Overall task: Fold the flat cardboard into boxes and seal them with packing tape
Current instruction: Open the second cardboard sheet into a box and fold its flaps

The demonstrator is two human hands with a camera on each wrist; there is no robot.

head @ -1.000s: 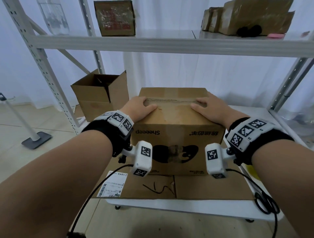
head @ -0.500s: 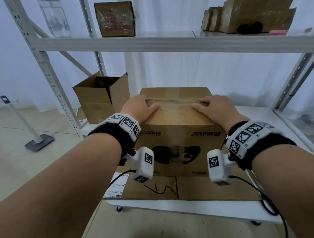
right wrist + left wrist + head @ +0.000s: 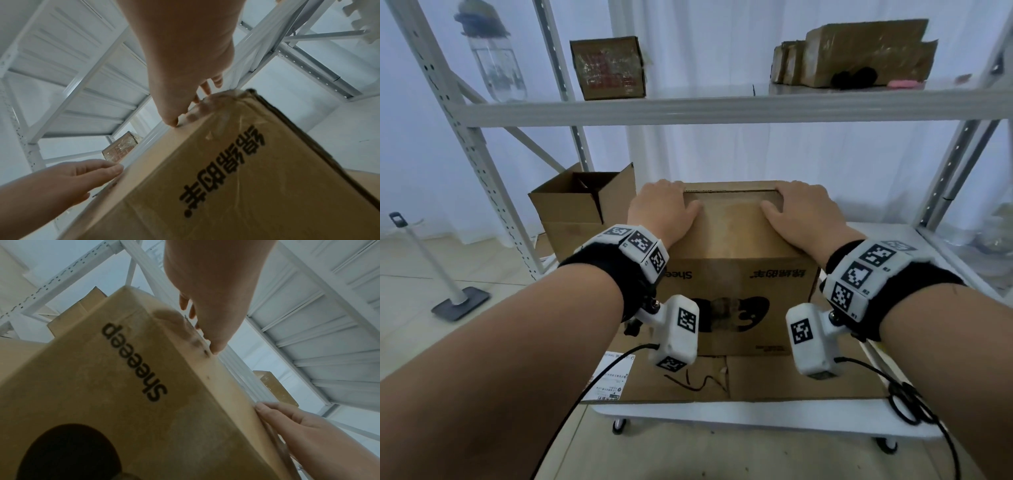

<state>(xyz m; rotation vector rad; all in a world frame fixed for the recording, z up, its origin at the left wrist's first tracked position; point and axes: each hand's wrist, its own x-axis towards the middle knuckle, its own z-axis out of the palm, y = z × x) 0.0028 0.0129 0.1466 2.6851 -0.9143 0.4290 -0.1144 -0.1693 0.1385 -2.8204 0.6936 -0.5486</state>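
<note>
Currently both hands are flat on top of the closed cardboard box [image 3: 736, 274], which sits mid-frame in the head view on flattened cardboard [image 3: 774, 380] laid over the white bench [image 3: 756, 416]. Left hand [image 3: 662, 212] covers the box's top left end, right hand [image 3: 803, 214] the top right end; fingers of both lie straight and together, pressing the flaps, with thumbs pointing inward toward each other. Left wrist view shows the left hand's fingers [image 3: 218, 344] touching the top edge above the upside-down "Sheeep" print, and the right hand at lower right of that frame. Right wrist view shows the right hand's fingers [image 3: 172, 120] on the top edge near the box corner, glossy tape sheen just beside them on the printed face. An open-topped box [image 3: 582, 209] stands left of the main box, just beside it. Scissors [image 3: 905, 399] lie at the bench's lower right edge. A shipping label [image 3: 613, 378] is stuck on the flattened cardboard, lower left. Upper shelf [image 3: 722, 109] carries a small taped carton [image 3: 607, 68] and stacked brown packages [image 3: 859, 54] at upper right.
</note>
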